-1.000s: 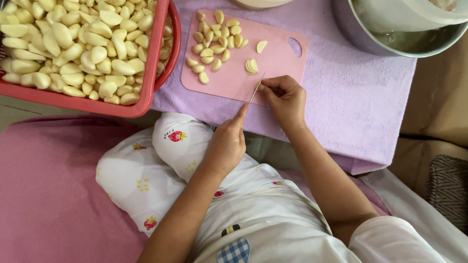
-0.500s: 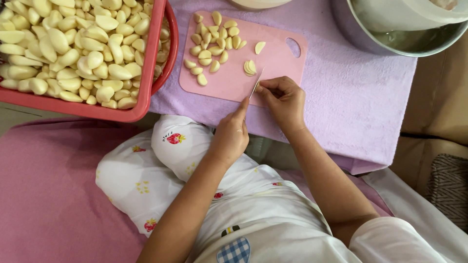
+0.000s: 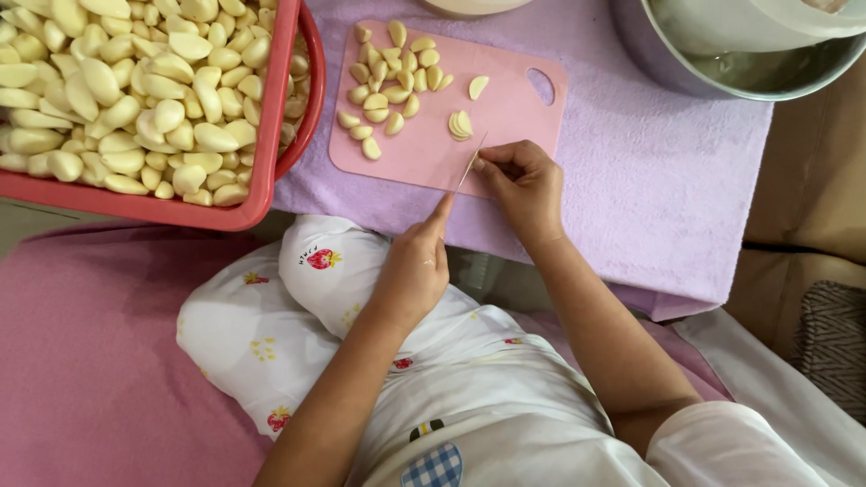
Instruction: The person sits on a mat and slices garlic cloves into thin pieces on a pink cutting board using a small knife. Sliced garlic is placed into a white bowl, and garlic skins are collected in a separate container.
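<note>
Far left, a red basket (image 3: pixel 262 194) heaped with peeled garlic cloves (image 3: pixel 135 90). Move right and there's the pink board (image 3: pixel 424 158) on a lilac cloth (image 3: pixel 649 180), a loose pile of cloves (image 3: pixel 390 77) at its top, one single clove (image 3: pixel 477 87) off to the right of them, and a small fan of cut slices (image 3: pixel 460 124) lower down.

Now the hands. The left hand (image 3: pixel 410 271) sits below the board's near edge, fingers curled shut around a knife handle (the handle itself is hidden in the fist), forefinger stretched up along the back of the knife (image 3: pixel 471 162). The thin blade runs up and to the right, its tip ending just below the slices.

Right beside it, the right hand (image 3: pixel 523 185) rests on the board's lower right corner, fingertips (image 3: pixel 487 162) pinched together right against the blade. Whatever they pin is too small to make out, likely a clove under the knuckles.

So the piece being cut lies at the right hand's fingertips, touching the blade, with the slices just up and left of it. The right hand is the nearer one; the left reaches it only through the blade.

Far right, a metal bowl (image 3: pixel 686 72) at the cloth's top corner.
</note>
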